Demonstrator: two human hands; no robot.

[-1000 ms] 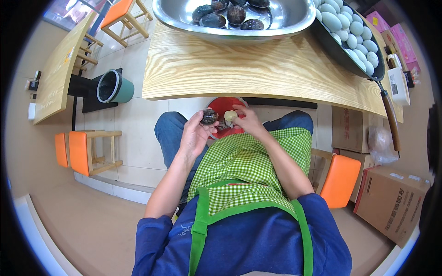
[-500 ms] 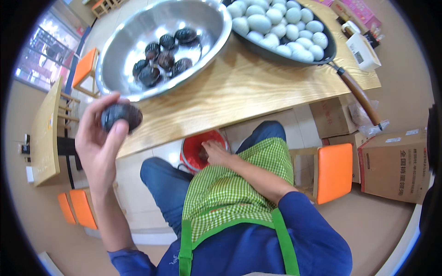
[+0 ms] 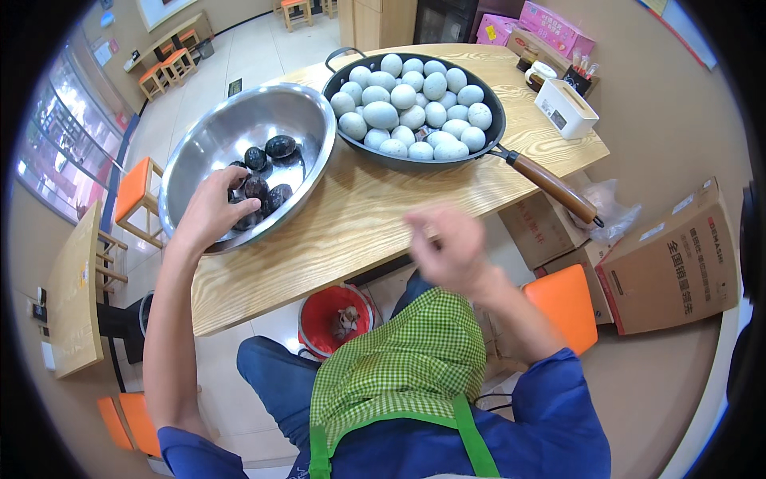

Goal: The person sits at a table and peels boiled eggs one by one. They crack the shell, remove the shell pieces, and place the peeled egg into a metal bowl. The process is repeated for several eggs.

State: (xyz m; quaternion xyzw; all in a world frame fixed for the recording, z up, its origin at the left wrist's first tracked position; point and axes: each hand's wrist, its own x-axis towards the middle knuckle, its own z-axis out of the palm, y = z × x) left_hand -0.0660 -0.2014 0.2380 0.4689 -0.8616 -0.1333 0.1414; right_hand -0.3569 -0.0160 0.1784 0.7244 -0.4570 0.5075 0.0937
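Note:
My left hand point(image 3: 214, 206) reaches into the steel bowl point(image 3: 317, 120), thumb and fingers around a dark, shiny peeled egg that they partly cover. Several more dark eggs lie about it, one point(image 3: 280, 146) farther back in the bowl. My right hand point(image 3: 451, 246) is above the table's near edge, smeared by motion; its fingers look curled, and I cannot make out anything in them. Beyond it, a black pan point(image 3: 496, 120) with a brown wooden handle holds many pale blue-green eggs point(image 3: 381, 114). Below the table edge stands a red-lined bucket point(image 3: 319, 318) with shell scraps point(image 3: 346, 321) inside.
The wooden table point(image 3: 359, 219) carries the bowl and pan. A white box point(image 3: 566, 110), jars and pink boxes point(image 3: 550, 28) stand at its far right. Cardboard boxes point(image 3: 670, 263) and an orange stool point(image 3: 565, 305) are to the right; another orange stool point(image 3: 136, 190) is left.
My left hand has brought the dark egg down into the bowl. My right hand has left the bucket and risen over the table edge. The view has shifted, showing more of the table's far side.

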